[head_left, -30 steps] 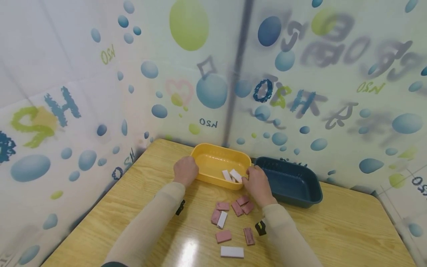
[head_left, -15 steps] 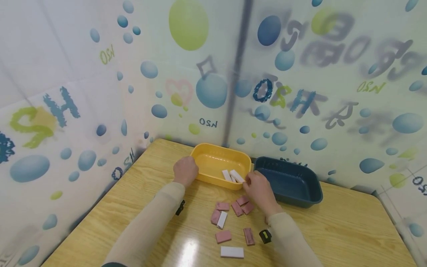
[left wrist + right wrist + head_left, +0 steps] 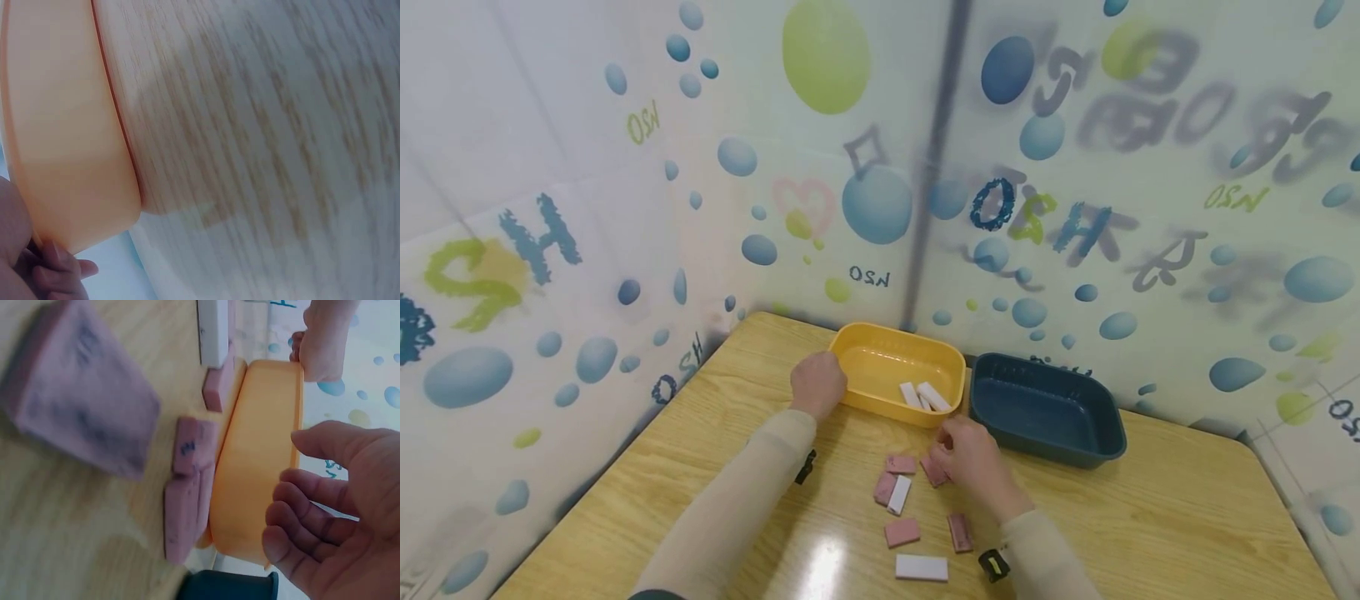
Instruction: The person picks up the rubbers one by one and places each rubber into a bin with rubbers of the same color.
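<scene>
My left hand (image 3: 817, 385) grips the left end of a yellow plastic tub (image 3: 874, 404); in the left wrist view, the fingers (image 3: 59, 275) curl at its rim. White rectangular blocks (image 3: 933, 396) lie in the tub's right end. Near the tub's front right corner, my right hand (image 3: 976, 462) hovers over pink eraser-like blocks (image 3: 934, 472), partly covering them. Its thumb and loosely bent fingers stand apart with nothing between them in the right wrist view. Closer to that camera lies a pink block (image 3: 87, 394) with dark smudges.
A dark blue tub (image 3: 1052, 417) stands right of the yellow one, against the patterned wall sheet. Nearer on the wooden table (image 3: 1187, 517) lie a white block (image 3: 922, 567), a smaller white block (image 3: 898, 495) and more pink blocks (image 3: 902, 532).
My right hand has left the yellow tub's right corner and come down and nearer, over the pink blocks. A white block in the tub has shifted slightly. My left hand stays put.
</scene>
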A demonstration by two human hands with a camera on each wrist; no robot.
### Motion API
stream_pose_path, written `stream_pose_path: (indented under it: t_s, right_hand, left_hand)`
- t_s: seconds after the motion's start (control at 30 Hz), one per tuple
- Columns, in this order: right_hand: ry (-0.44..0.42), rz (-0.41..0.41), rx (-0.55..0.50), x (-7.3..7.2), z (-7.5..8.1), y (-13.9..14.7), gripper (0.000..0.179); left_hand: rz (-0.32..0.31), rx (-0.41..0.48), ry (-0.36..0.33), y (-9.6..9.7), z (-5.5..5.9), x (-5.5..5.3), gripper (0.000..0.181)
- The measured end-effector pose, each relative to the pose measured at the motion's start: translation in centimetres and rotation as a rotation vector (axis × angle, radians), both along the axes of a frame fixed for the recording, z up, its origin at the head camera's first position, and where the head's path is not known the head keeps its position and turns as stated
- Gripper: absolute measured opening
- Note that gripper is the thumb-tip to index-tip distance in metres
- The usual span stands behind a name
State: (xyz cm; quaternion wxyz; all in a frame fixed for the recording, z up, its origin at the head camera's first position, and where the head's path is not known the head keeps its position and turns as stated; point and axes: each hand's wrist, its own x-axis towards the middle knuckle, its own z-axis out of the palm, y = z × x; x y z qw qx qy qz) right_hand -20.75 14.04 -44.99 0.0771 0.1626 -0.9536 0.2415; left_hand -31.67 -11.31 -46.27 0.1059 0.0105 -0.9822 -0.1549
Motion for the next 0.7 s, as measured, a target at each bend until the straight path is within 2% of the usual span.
stream_pose_path:
  t_s: [0.17,0.43,0.57,0.7]
  right_hand:
    - [-0.078,0.067,-0.002,0.8,-0.4,-0.5,0.020]
    - [-0.169,0.162,0.051,1.8,-1.4,-1.5,0.035]
    - [-0.261,0.208,0.012,2.3,-1.8,-2.0,0.036]
    - [-0.290,0.217,-0.005,2.8,-2.3,-2.7,0.040]
  left_hand:
    - [0.000,-0.004,0.004,0.0,0.0,-0.1,0.035]
    - [0.006,-0.001,-0.002,0.1,0.1,0.0,0.036]
    - [0.009,-0.006,-0.005,0.2,0.2,0.0,0.036]
    - [0.011,-0.011,-0.010,0.1,0.2,0.1,0.035]
